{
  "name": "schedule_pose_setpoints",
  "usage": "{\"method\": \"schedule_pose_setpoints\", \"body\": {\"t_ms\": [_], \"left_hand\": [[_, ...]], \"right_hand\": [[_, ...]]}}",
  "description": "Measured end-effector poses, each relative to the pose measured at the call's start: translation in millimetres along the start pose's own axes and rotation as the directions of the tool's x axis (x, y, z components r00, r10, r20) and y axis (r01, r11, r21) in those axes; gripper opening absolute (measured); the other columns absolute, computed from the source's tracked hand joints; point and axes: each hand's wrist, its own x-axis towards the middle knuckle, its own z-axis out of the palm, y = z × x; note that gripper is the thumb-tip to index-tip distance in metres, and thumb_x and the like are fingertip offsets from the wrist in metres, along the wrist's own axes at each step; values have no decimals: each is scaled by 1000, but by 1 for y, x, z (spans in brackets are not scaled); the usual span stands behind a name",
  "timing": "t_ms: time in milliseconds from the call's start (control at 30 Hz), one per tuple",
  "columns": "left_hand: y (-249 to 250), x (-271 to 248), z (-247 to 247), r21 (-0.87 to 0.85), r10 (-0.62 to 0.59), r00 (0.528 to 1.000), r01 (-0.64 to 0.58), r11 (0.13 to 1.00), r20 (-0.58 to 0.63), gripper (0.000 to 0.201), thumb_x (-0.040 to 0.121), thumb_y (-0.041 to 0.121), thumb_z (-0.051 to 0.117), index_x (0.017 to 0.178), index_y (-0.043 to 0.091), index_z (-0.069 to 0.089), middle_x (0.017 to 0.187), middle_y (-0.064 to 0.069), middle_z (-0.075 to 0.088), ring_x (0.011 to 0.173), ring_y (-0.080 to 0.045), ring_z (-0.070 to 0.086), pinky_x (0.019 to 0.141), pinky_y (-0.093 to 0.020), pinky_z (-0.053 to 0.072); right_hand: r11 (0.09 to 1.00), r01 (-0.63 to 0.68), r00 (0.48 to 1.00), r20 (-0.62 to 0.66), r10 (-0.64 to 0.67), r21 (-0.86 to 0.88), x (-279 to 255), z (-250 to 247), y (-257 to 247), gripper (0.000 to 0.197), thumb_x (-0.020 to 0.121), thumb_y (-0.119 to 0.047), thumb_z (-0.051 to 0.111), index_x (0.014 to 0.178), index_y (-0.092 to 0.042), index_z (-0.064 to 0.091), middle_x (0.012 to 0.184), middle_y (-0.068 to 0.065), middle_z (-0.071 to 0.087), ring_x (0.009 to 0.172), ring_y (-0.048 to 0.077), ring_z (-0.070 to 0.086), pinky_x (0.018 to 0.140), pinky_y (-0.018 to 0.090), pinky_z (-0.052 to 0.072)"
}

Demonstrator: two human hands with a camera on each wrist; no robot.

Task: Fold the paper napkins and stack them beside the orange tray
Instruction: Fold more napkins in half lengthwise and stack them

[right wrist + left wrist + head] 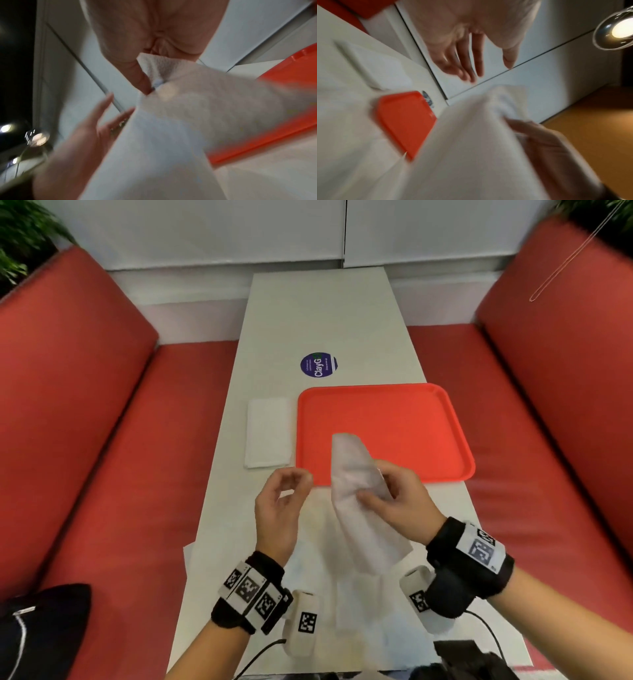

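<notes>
A white paper napkin hangs lifted above the table, pinched near its middle by my right hand between thumb and fingers. The same napkin fills the right wrist view, where the thumb presses into it. My left hand hovers just left of the napkin with loosely curled fingers and holds nothing; its fingers spread free in the left wrist view. The orange tray lies empty on the table beyond my hands. A folded napkin stack sits on the table to the left of the tray.
More unfolded white napkins lie flat on the white table under my wrists. A round blue sticker marks the table behind the tray. Red bench seats flank both sides. A black object rests on the left seat.
</notes>
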Motion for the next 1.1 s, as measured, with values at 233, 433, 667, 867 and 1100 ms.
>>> {"method": "schedule_pose_setpoints", "body": {"t_ms": [233,433,667,867,1100], "left_hand": [[-23,-7,0,63,-431,818,442,895,382,71,66,71,64,126,34,53,115,15,70,111,-7,64,92,-31,50],[-19,-6,21,-6,-485,828,507,862,280,31,76,13,80,106,10,70,104,-6,75,99,-23,71,87,-37,57],[-25,-2,18,150,-471,851,447,882,231,29,80,10,77,108,6,70,104,-5,75,98,-21,71,81,-27,57],[-3,1,17,-48,-427,777,503,863,462,30,87,26,68,110,8,68,113,-6,72,107,-24,67,88,-31,53],[-15,7,-2,-88,-425,790,509,856,442,49,77,42,79,96,1,61,109,-13,67,89,-24,66,74,-37,57]], "right_hand": [[908,-108,979,-115,168,405,-4,-42,-6,34,71,-4,74,104,-8,66,99,8,75,84,22,71,70,32,58],[913,-322,905,-201,375,250,-19,-49,40,28,76,-5,79,101,-5,69,95,11,76,82,29,73,72,40,59],[907,-395,896,-159,415,143,-21,-40,49,32,78,-5,78,108,-6,69,94,9,77,79,24,75,68,33,60],[921,-307,940,-74,333,242,-9,-22,22,37,80,1,74,114,-8,66,99,10,76,84,25,74,68,31,59],[909,-324,941,-5,337,261,1,-2,25,37,81,-6,75,116,-7,63,101,10,75,89,29,72,72,35,60]]}}
